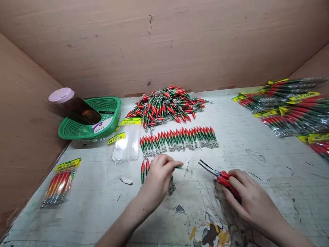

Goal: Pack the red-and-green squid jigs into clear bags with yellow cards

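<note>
My left hand (pixel 159 178) hovers over a short row of red and green fishing lures (pixel 144 170) on the worn white table (pixel 257 151), fingers pinched on one lure whose green tip shows past my fingertips. My right hand (pixel 246 197) grips red-handled long-nose pliers (pixel 218 175), jaws slightly apart and pointing up-left, resting on the table. Beyond my hands lies a long tidy row of lures (pixel 180 138), and behind it a loose pile of the same lures (pixel 167 104).
A green basket (pixel 113 113) with a phone and a pink-lidded container sits at back left. Empty clear bags with yellow headers (pixel 127 140) lie beside it. One packed bag (pixel 60 183) lies at front left; several packed bags (pixel 290 106) are stacked at right. Wooden walls enclose the table.
</note>
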Demonstrator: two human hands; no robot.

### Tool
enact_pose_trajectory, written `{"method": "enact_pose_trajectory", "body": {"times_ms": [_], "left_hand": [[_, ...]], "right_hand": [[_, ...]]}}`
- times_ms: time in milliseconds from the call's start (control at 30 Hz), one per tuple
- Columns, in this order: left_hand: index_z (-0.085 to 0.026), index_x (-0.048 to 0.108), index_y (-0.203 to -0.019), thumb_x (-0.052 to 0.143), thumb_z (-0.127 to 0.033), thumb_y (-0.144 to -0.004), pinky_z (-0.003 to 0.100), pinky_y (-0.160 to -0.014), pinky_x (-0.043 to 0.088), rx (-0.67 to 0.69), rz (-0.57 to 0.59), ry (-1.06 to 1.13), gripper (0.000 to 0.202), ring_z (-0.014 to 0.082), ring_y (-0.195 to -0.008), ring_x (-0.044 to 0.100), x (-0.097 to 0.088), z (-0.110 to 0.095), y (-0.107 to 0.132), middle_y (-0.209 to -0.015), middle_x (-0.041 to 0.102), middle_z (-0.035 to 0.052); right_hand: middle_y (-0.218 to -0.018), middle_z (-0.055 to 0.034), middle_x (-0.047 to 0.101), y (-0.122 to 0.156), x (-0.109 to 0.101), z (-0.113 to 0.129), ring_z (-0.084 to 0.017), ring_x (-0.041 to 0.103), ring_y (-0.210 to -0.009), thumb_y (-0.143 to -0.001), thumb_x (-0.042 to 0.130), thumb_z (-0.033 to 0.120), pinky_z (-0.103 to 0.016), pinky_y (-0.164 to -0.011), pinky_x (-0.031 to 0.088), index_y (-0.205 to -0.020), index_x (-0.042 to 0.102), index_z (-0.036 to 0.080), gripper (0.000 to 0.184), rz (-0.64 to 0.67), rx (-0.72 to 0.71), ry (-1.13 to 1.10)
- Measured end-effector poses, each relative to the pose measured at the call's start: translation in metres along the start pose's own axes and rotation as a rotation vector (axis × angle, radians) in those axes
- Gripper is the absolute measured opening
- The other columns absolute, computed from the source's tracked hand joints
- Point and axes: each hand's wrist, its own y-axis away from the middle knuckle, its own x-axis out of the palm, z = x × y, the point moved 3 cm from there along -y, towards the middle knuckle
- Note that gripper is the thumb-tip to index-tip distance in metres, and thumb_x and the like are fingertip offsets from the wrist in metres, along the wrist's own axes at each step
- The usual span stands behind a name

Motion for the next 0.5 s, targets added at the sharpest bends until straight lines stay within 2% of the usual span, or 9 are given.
{"method": "enact_pose_trajectory", "body": {"times_ms": [100, 200, 300, 400, 500], "left_hand": [[-0.028, 0.070, -0.088, 0.055, -0.004, -0.084, 0.048, -0.103, 0.034, 0.287, 0.283, -0.092, 0.029, 0.0223, -0.110, 0.057, 0.021, 0.009, -0.016, -0.093, 0.072, -0.0008], [-0.025, 0.071, -0.080, 0.067, -0.010, -0.079, 0.048, -0.109, 0.028, 0.426, 0.484, -0.186, 0.016, 0.0227, -0.114, 0.056, 0.041, 0.018, -0.026, -0.094, 0.073, -0.0008], [-0.025, 0.071, -0.077, 0.068, -0.013, -0.079, 0.042, -0.108, 0.031, 0.470, 0.549, -0.218, 0.012, 0.0196, -0.107, 0.059, 0.045, 0.027, -0.031, -0.095, 0.073, -0.0007], [-0.025, 0.071, -0.079, 0.066, -0.013, -0.081, 0.040, -0.108, 0.030, 0.487, 0.561, -0.210, 0.013, 0.0184, -0.104, 0.060, 0.039, 0.036, -0.030, -0.097, 0.073, -0.0010], [-0.026, 0.071, -0.083, 0.062, -0.009, -0.082, 0.038, -0.106, 0.031, 0.468, 0.560, -0.235, 0.019, 0.0168, -0.097, 0.062, 0.032, 0.041, -0.026, -0.092, 0.073, -0.0010]], "right_hand": [[-0.095, -0.0119, 0.056, 0.010, 0.021, -0.024, -0.024, 0.054, -0.082, -0.089, 0.045, 0.030, -0.038, -0.070, 0.047, -0.087, 0.058, 0.016, 0.019, -0.074, -0.046, 0.230], [-0.100, -0.0138, 0.055, 0.016, 0.032, -0.035, -0.025, 0.052, -0.087, -0.090, 0.045, 0.030, -0.040, -0.073, 0.047, -0.087, 0.059, 0.016, 0.019, -0.112, -0.072, 0.311], [-0.101, -0.0144, 0.054, 0.021, 0.033, -0.039, -0.026, 0.052, -0.088, -0.092, 0.043, 0.032, -0.040, -0.074, 0.046, -0.086, 0.058, 0.017, 0.022, -0.174, -0.084, 0.306], [-0.100, -0.0146, 0.054, 0.024, 0.030, -0.047, -0.027, 0.053, -0.089, -0.093, 0.041, 0.032, -0.040, -0.075, 0.045, -0.088, 0.058, 0.017, 0.023, -0.213, -0.072, 0.307], [-0.100, -0.0154, 0.053, 0.026, 0.023, -0.064, -0.028, 0.053, -0.089, -0.093, 0.040, 0.036, -0.040, -0.073, 0.044, -0.091, 0.058, 0.016, 0.027, -0.258, 0.006, 0.373]]}}
